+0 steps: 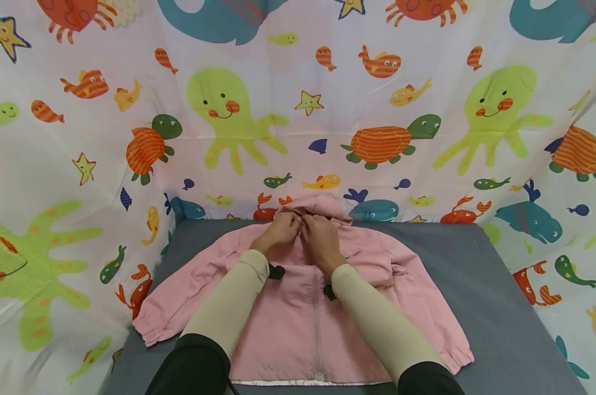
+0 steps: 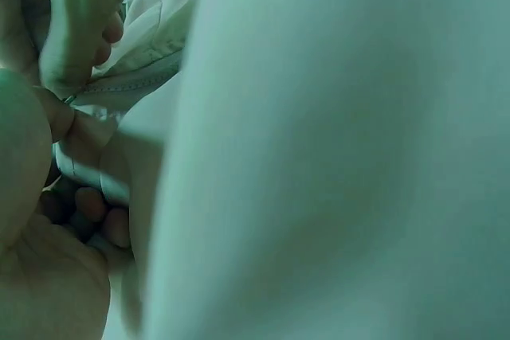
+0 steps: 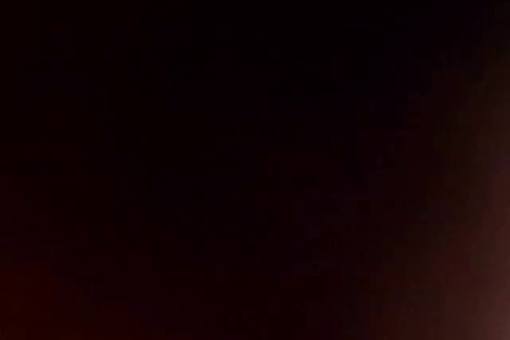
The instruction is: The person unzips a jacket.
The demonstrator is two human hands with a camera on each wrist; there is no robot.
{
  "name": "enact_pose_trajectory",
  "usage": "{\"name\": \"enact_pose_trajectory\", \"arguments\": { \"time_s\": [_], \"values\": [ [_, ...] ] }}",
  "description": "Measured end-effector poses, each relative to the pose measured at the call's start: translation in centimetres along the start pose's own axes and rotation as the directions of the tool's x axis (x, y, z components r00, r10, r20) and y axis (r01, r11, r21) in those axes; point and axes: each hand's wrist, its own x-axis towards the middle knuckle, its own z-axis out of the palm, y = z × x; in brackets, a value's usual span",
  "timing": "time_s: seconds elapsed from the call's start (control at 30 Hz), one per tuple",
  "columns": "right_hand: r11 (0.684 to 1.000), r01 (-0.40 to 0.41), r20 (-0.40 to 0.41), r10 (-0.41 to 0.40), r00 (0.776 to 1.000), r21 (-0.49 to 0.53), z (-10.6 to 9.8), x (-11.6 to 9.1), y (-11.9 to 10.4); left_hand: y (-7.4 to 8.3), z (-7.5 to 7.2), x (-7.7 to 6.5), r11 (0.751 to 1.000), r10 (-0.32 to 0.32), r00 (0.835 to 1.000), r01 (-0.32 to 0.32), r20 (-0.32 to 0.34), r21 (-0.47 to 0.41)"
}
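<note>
A pink hooded jacket (image 1: 288,329) lies spread front side up, sleeves out to both sides. At its neck, just below the hood (image 1: 322,204), my left hand (image 1: 284,229) pinches the fabric of one front edge. Close beside it, my right hand (image 1: 322,238) grips the collar fabric too, fingertips nearly meeting the left ones. Below the hands the front zipper (image 1: 318,329) runs down to the hem. In the left wrist view, the left hand's fingers (image 2: 92,205) curl in at the cloth, and a jacket fold covers most of the picture. The right wrist view is dark.
The jacket lies on a grey table (image 1: 451,263). A white curtain (image 1: 278,120) printed with sea animals hangs behind and along both sides, close to the table's edges. Dark wrist cameras (image 1: 276,272) sit low under both wrists, near the jacket's chest.
</note>
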Motion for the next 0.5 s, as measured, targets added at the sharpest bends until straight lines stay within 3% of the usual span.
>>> {"name": "enact_pose_trajectory", "arguments": {
  "time_s": [0.1,0.27,0.4,0.43,0.5],
  "values": [
    [1.0,0.009,0.024,-0.009,1.0,0.001,-0.5,0.2,0.0,0.7,-0.1,-0.3,1.0,-0.019,0.999,0.02,-0.025,0.004],
    [0.999,0.028,0.089,-0.029,0.996,0.02,-1.4,0.2,0.2,-0.1,0.0,0.0,0.997,-0.03,0.998,0.026,-0.056,-0.066],
    [0.996,0.049,0.144,-0.058,0.988,0.069,-2.5,-0.1,0.2,-2.4,0.2,1.3,0.987,-0.059,0.988,0.037,-0.143,-0.154],
    [0.996,0.057,0.156,-0.068,0.985,0.076,-2.9,-0.1,0.2,-2.9,0.3,1.7,0.987,-0.059,0.98,0.029,-0.191,-0.158],
    [0.994,0.07,0.176,-0.084,0.981,0.084,-3.6,-0.4,0.2,-2.7,-0.4,1.8,0.982,-0.077,0.967,0.031,-0.242,-0.188]
  ]
}}
